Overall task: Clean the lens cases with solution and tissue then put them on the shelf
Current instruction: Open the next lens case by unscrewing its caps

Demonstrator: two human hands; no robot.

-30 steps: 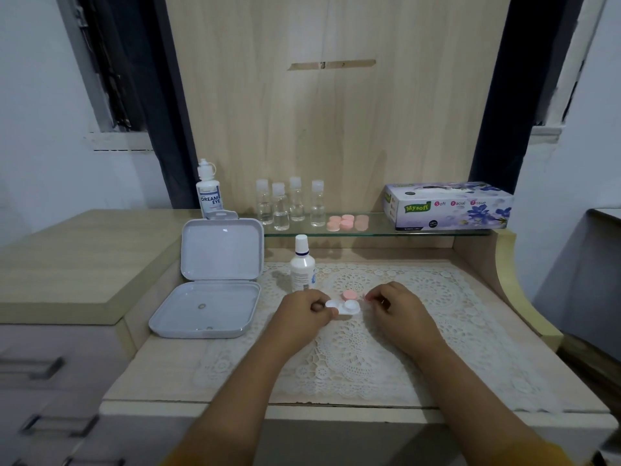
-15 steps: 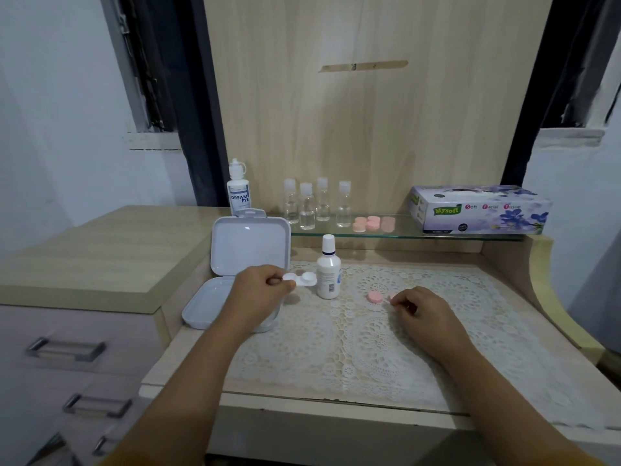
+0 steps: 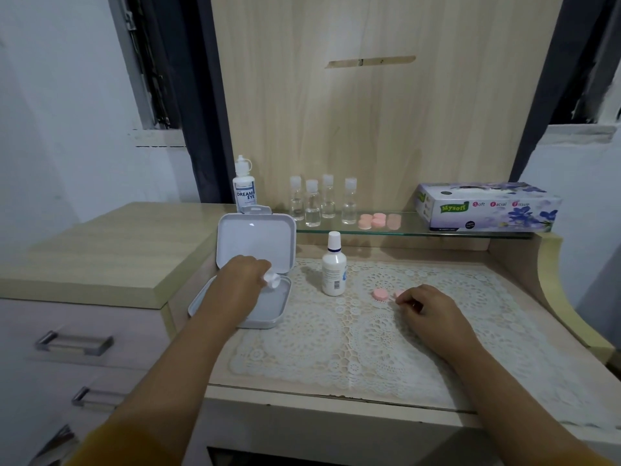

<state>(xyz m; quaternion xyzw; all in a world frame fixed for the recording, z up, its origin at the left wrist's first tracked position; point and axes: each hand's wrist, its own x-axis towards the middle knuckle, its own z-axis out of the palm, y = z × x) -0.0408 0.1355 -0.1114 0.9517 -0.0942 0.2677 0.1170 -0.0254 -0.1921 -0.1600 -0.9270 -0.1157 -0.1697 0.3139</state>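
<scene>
Carrying the white lens case (image 3: 272,280) leftward over the open box (image 3: 268,307), her left hand (image 3: 240,285) pinched it; her right hand (image 3: 421,304), at three o'clock, gripped a pink cap (image 3: 399,294).

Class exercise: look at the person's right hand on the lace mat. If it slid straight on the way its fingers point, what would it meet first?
The right hand points left and slightly away across the lace mat. Beyond the small pink piece at its fingertips, it would probably meet the pink cap first, then the white bottle; depth is uncertain.
</scene>
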